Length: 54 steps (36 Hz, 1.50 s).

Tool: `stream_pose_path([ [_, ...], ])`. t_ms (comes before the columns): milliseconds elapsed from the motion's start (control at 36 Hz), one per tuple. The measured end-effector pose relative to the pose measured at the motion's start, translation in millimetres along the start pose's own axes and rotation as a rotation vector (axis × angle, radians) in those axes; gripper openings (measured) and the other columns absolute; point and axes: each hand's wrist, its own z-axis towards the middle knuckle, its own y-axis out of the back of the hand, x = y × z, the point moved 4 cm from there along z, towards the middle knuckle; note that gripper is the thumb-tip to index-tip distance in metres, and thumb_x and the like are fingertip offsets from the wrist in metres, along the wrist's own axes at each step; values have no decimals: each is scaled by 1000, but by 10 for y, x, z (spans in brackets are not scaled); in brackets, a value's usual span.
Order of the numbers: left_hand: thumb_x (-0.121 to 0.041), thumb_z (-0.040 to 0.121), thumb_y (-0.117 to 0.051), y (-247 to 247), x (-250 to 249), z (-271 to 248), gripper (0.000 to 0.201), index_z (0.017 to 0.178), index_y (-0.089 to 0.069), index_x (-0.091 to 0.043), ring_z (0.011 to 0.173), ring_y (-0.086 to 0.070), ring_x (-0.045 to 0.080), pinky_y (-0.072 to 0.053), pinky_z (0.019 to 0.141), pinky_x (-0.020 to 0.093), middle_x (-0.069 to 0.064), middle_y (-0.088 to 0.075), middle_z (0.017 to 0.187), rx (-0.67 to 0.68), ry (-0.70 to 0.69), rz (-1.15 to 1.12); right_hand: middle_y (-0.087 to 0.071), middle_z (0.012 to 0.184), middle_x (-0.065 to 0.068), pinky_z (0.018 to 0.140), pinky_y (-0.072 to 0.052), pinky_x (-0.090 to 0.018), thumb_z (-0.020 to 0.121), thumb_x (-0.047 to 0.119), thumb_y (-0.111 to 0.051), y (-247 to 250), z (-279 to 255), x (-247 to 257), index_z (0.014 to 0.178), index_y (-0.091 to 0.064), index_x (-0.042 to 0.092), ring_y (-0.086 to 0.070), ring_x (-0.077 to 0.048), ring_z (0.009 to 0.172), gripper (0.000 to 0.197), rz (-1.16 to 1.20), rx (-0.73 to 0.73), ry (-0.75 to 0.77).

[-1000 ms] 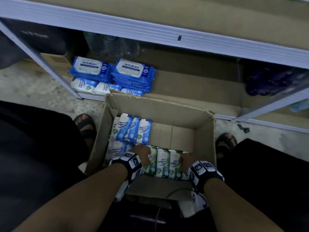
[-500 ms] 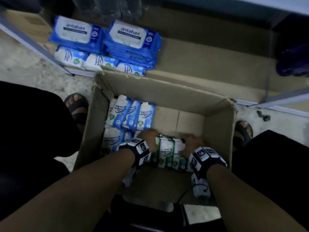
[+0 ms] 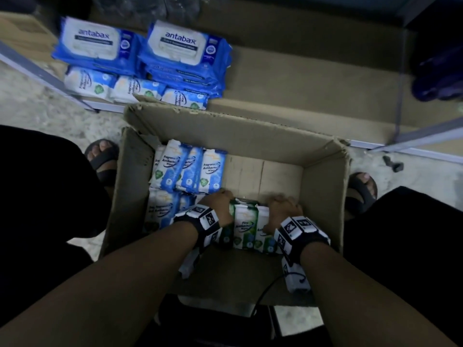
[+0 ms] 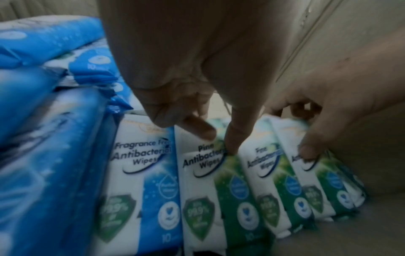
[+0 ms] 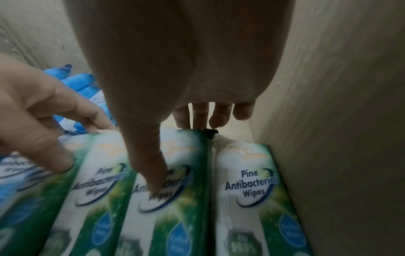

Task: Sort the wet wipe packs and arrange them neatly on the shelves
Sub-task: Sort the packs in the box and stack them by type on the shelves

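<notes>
Both your left hand [image 3: 220,204] and right hand [image 3: 283,209] clasp the green packs [image 3: 246,227]; they look soft and slick, so squeeze the row's ends

From head height we look steeply down into the cardboard box [image 3: 240,136], shelf beyond it. Both wrist cameras sit close inside that box, facing along the fingers, sharing the green packs [image 4: 221,181] [image 5: 166,199].
</notes>
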Motion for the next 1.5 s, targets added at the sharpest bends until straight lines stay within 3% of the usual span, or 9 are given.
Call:
stream_pose_path([
  [222,-28,80,-71,30,-137,-134,50,127,-58,-14,109,-57,31,-52,88,33,13,-48,128,28,-52,136,-51,138,-9,104,-38,-36,78,46,-74,12,-169,-25,135,-50,15,-39,-29,132,69,31,-8,3],
  [417,-20,80,-70,82,-116,-221,65,140,-47,-28,103,-58,31,-46,74,28,8,-38,134,59,-76,254,-61,124,-9,72,-43,-23,76,32,-78,11,-280,-46,123,-60,13,-62,-25,106,54,130,-1,29],
  [639,-30,76,-77,201,-125,-346,69,138,-48,-24,116,-56,25,-52,91,37,5,-52,134,67,-97,367,-45,143,-8,96,-49,-32,77,45,-77,19,-357,-65,143,-42,14,-50,-26,124,81,211,-51,36],
  [778,-42,71,-81,256,-196,-518,54,112,-63,-11,92,-65,26,-58,75,37,9,-63,110,51,-109,495,-44,144,-8,96,-50,-36,77,49,-75,84,-396,-73,145,-39,14,-49,-26,125,84,197,-64,30],
  [972,-42,76,-76,458,-257,-776,49,110,-58,-12,96,-61,28,-46,69,32,7,-57,113,-97,-185,503,-47,138,-11,86,-48,-33,81,47,-74,197,-553,-68,138,-43,11,-52,-28,119,74,173,-137,38],
  [1111,-49,81,-70,774,-368,-974,46,108,-57,-15,105,-49,27,-42,85,39,5,-54,112,-214,-260,465,-55,126,-8,73,-42,-28,82,51,-70,476,-799,-34,126,-51,10,-56,-25,101,64,217,-269,105],
  [1250,-47,77,-71,1194,-487,-1231,43,104,-54,-19,103,-43,26,-37,86,37,1,-46,107,-354,-334,329,-58,84,-1,62,-44,-29,63,58,-73,1006,-1187,64,86,-48,21,-57,-24,78,50,189,-380,146],
  [1305,-40,77,-75,1418,-572,-1387,42,105,-53,-17,97,-44,21,-37,81,33,-2,-45,104,-377,-375,227,-60,80,1,60,-47,-29,54,57,-70,1234,-1393,73,88,-54,22,-61,-23,79,50,254,-437,173],
  [1500,-37,74,-78,2280,-951,-2083,37,100,-52,-34,77,-62,9,-53,70,38,-9,-67,89,-536,-483,14,-66,86,6,67,-52,-30,64,47,-79,1986,-2155,63,94,-57,28,-61,-12,77,41,370,-652,308],
])
